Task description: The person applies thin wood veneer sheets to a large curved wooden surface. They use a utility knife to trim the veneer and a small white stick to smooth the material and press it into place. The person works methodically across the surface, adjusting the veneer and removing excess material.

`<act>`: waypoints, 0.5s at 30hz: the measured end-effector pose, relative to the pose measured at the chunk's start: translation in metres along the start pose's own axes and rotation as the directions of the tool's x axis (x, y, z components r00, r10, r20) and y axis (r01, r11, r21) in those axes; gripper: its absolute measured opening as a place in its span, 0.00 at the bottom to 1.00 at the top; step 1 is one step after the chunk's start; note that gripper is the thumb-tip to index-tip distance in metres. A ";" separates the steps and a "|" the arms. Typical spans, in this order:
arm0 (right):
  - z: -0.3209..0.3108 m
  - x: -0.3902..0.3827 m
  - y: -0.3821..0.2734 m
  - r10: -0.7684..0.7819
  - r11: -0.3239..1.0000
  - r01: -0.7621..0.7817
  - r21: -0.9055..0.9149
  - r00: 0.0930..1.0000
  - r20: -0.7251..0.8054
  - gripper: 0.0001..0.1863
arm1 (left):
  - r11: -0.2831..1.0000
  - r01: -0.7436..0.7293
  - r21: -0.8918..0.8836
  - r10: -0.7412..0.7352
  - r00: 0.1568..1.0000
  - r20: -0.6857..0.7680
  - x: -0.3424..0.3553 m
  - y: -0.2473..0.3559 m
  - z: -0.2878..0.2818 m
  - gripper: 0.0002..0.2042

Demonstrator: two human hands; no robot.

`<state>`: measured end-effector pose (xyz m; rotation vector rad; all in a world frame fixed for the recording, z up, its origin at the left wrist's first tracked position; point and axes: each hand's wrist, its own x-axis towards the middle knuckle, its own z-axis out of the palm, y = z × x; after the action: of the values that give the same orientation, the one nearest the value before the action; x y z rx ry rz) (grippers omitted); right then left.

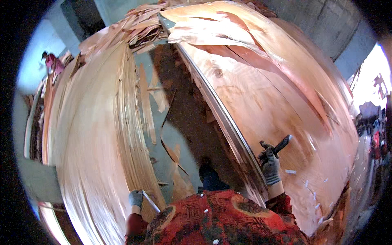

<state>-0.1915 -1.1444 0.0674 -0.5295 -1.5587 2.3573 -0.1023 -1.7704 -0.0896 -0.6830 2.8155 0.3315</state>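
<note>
1. While the person stands between two piles, the broad stack of pale, orange-brown wood veneer sheets (245,98) spreads over the right side, its upper sheets torn, folded and overlapping.
2. A second tall stack of cream-coloured veneer (90,118) curves along the left, its layered edge facing the gap.
3. The grey floor (161,169) shows in that gap, partly under a dark shadow, with torn veneer pieces lying on it.
4. The person's red-and-black patterned shirt (216,216) with pale round buttons fills the lower middle.
5. A jumbled heap of brown veneer scraps (136,24) sits at the far end, beyond the gap.
6. A long, straight, dark-and-shiny edging (220,114) runs along the gap side of the right stack.
7. Another person in pink clothing (53,62) is at the upper left, well apart from the hands.
8. The right hand (270,165), in a grey glove with dark fingers, is over the near part of the right stack, fingers curled around a black elongated tool (282,143) that points up and right.
9. The left hand (136,198), in a grey glove, is by the left stack's near edge; a thin, pale, straight strip (151,202) slants down from beside its fingers, whose closure I cannot tell.
10. Small white slips (290,172) lie on the right stack, near the right hand.
</note>
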 end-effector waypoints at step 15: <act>0.208 0.418 0.047 -0.214 0.972 0.227 -0.058 0.961 0.177 0.19 | 0.967 0.225 0.121 -0.250 0.932 0.262 0.200 0.099 -0.055 0.23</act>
<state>-0.6591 -1.1617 0.0332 -0.1608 -1.6909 2.2281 -0.3311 -1.7838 -0.0753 -0.8738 2.4370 0.2339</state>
